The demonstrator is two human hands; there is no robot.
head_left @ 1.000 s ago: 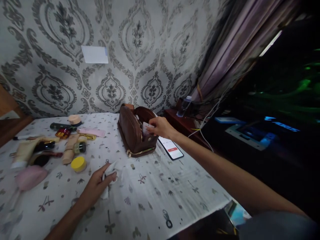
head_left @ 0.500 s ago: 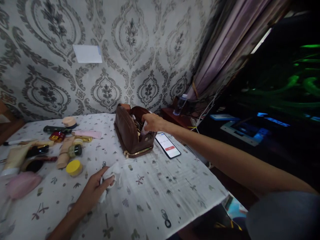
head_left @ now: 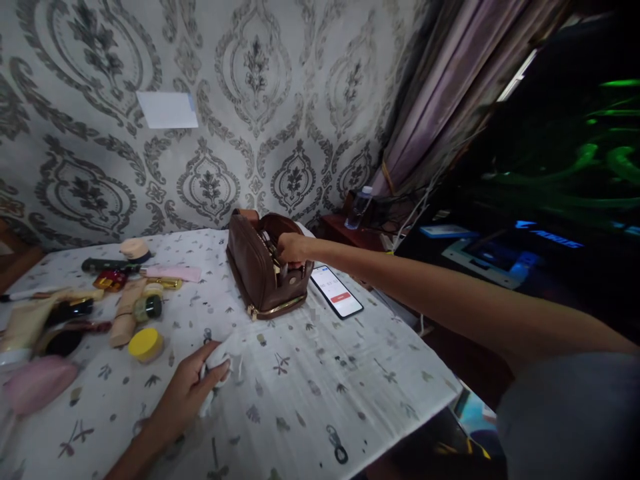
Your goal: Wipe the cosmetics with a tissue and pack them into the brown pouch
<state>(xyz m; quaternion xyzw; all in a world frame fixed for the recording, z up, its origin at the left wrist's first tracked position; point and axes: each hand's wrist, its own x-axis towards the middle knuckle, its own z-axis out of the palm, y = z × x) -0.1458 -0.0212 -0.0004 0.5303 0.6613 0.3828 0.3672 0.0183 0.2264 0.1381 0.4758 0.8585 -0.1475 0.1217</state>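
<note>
A brown zippered makeup bag [head_left: 250, 267] stands unzipped on the patterned tablecloth [head_left: 300, 387]. My right hand [head_left: 293, 249] reaches into its opening. The fingers are curled down inside, and what they hold, if anything, is hidden. Closer to me, my left hand [head_left: 193, 380] is closed on a crumpled white tissue [head_left: 218, 365] just above the cloth. To the left of that hand lies a yellow-lidded jar [head_left: 145, 344]. Right beside the bag is a phone [head_left: 337, 292] with its screen lit.
Cosmetics spread over the left side: a pink sponge-like piece [head_left: 40, 385], a beige tube [head_left: 25, 327], a pink tube [head_left: 173, 273], a small dark-lidded jar [head_left: 147, 307]. A water bottle [head_left: 359, 208] stands behind the phone. A computer case [head_left: 550, 200] glows at right.
My right hand has gone slightly deeper into the bag, its fingers lower behind the rim. The left hand keeps the tissue. The view has shifted a little.
</note>
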